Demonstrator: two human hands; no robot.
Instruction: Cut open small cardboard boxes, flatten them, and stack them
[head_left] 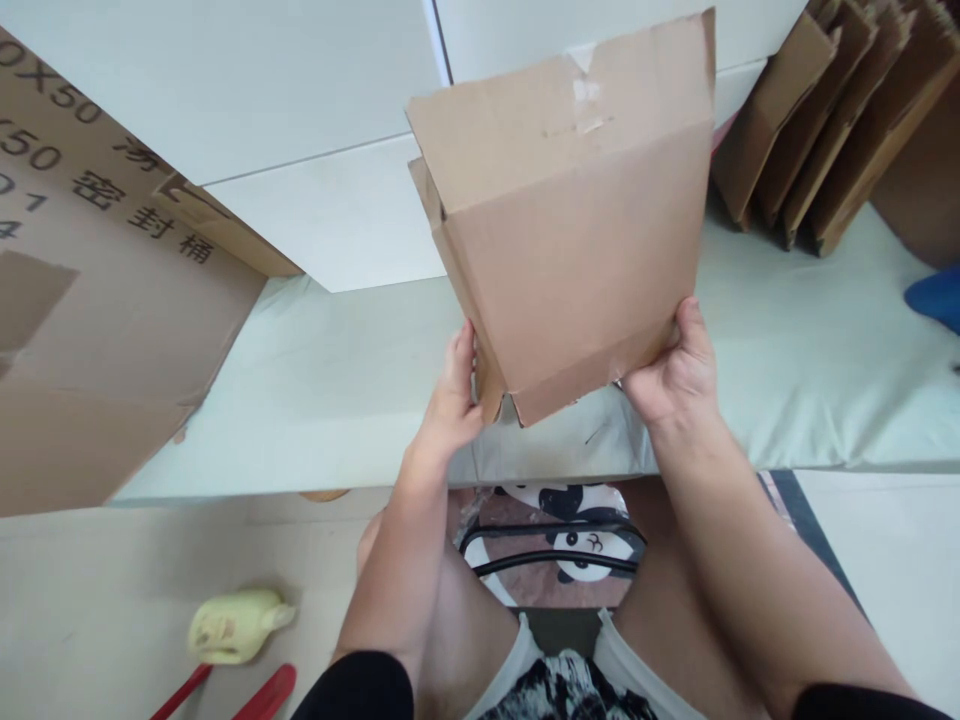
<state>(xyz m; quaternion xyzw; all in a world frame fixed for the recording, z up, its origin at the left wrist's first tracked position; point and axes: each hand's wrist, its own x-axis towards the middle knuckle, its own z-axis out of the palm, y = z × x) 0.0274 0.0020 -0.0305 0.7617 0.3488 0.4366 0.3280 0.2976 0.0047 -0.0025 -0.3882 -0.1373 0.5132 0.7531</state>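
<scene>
A flattened brown cardboard box (577,260) is held up in front of me over the bench, tilted, its far flaps pointing away. Clear tape with a torn white patch shows on the far flap. My left hand (454,395) grips the box's lower left edge, thumb along the side. At the lower right corner, my right hand (675,370) is closed round the edge with its thumb on top. The fingers of both hands are partly hidden behind the cardboard.
A pale green covered bench (337,400) runs across, with white cabinet panels (300,80) behind. A big printed carton (97,300) stands left. Several folded cardboard boxes (825,130) lean at the far right, near a blue object (934,300). A yellow bottle (232,625) lies on the floor.
</scene>
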